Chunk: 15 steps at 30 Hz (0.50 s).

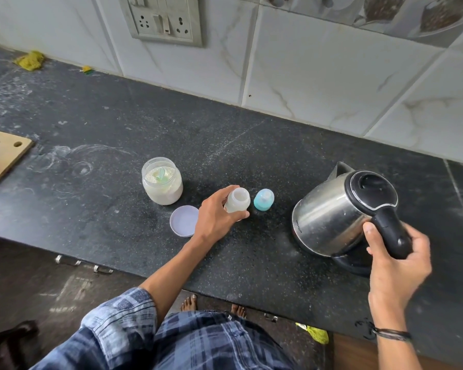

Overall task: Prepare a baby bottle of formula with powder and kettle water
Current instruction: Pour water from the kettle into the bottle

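Left hand (217,212): we see its fingers (225,192) and thumb curled round the open baby bottle (238,200), gripping it from the left.
Bottle: upright on the counter (118,124), mid-depth, well back from the front edge; whitish contents low inside.
Right hand (396,263): fingers clenched round the black handle (390,231) of the kettle (332,212).
Kettle: steel, lid closed, tilted with the spout toward the wall; black base (353,260) under it; we cannot tell if they touch.
Teat cap (263,199): teal, just right of the bottle, apart from it.
Powder jar (162,181): open, left of the bottle, green scoop (161,174) lying in the powder.
Jar lid (184,220): flat in front of the jar, beside the left wrist.
Open room: bare counter between cap and kettle, and a wide strip behind everything up to the tiled wall (318,76).
Edges: front edge runs diagonally, nearer on the right; lid is the item closest to it.
Cutting board (3,153): far left, well apart.
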Available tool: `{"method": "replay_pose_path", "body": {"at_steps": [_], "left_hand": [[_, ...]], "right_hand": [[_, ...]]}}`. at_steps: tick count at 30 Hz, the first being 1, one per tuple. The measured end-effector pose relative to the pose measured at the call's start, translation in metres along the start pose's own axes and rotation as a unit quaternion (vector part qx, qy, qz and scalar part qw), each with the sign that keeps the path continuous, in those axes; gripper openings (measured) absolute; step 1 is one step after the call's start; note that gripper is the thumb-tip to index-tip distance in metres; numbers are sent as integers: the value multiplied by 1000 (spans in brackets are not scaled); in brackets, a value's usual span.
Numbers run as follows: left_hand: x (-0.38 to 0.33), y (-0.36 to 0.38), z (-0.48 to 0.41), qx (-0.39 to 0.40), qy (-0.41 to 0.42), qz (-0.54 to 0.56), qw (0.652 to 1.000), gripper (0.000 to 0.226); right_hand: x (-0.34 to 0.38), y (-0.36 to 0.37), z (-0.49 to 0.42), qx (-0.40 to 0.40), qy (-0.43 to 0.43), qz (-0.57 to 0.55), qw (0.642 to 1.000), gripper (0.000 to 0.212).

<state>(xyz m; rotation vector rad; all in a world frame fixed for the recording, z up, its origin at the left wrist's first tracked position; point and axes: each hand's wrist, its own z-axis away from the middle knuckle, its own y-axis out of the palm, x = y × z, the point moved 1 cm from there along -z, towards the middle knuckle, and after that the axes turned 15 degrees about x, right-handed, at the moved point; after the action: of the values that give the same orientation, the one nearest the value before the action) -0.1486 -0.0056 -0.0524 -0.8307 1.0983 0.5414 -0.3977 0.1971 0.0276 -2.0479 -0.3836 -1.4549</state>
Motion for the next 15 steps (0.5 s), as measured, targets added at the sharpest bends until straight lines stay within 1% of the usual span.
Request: {"method": "replay_pose_path", "body": {"at_steps": [5,10,15], "left_hand": [[4,1,-3,1,5,5,1000,65],[5,1,-3,4,9,8,1000,64],[6,1,-3,2,15,12,1000,62]], "right_hand": [[-5,3,3,-48,9,25,999,38],[-3,11,14,-93,-3,55,994,36],[6,17,22,-128,-17,39,991,36]]}}
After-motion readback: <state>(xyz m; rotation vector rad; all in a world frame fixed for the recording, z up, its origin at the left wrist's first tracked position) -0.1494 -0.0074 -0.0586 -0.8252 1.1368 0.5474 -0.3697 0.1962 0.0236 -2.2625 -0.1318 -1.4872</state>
